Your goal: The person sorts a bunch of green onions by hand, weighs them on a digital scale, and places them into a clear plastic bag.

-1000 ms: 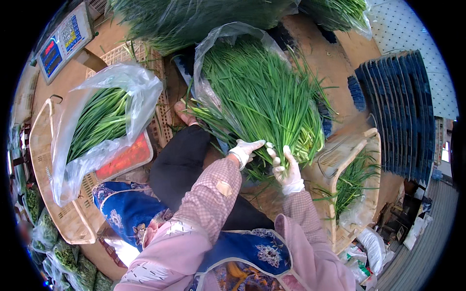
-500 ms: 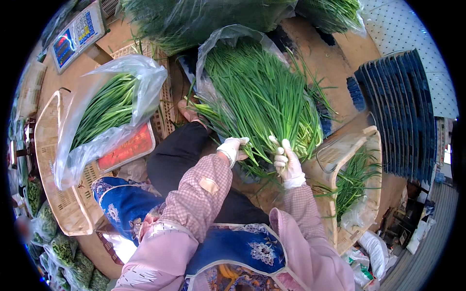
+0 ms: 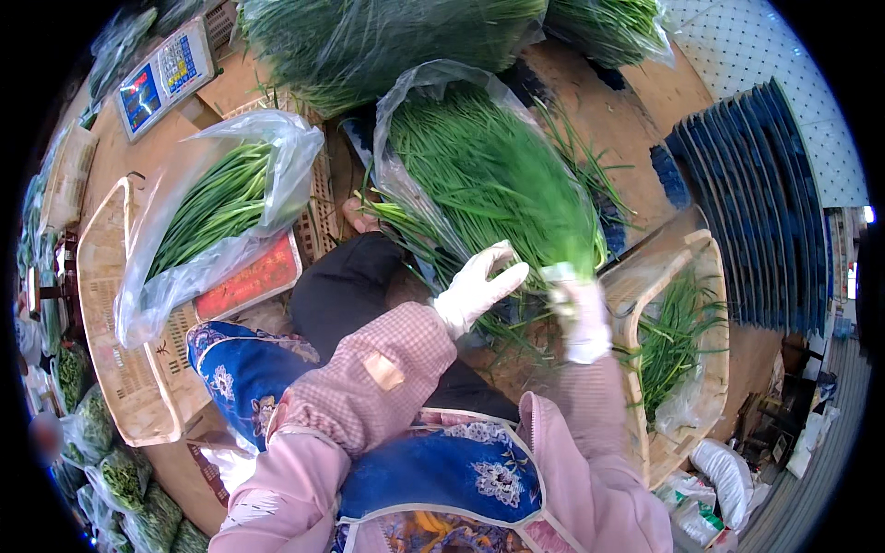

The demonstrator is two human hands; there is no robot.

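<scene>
In the middle, I see an open clear bag (image 3: pixel 415 88) heaped with green stalks (image 3: pixel 461 152). The right hand (image 3: pixel 576 309), now blurring, seems closed round a bunch (image 3: pixel 567 244); the left hand (image 3: pixel 475 290) has spread, apparently empty, leaving the right working alone.

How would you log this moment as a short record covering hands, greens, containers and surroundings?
Left hand: white-gloved, thumb and fingers apart, nothing seen in its grasp
Right hand: white-gloved, blurred, appears closed on the lower ends of green stalks
Main pile: long green stalks in an open clear bag, in front of the person
Left side: pale crate with another open bag of stalks
Right side: pale crate with loose greens
Far left: scale with keypad and display
</scene>
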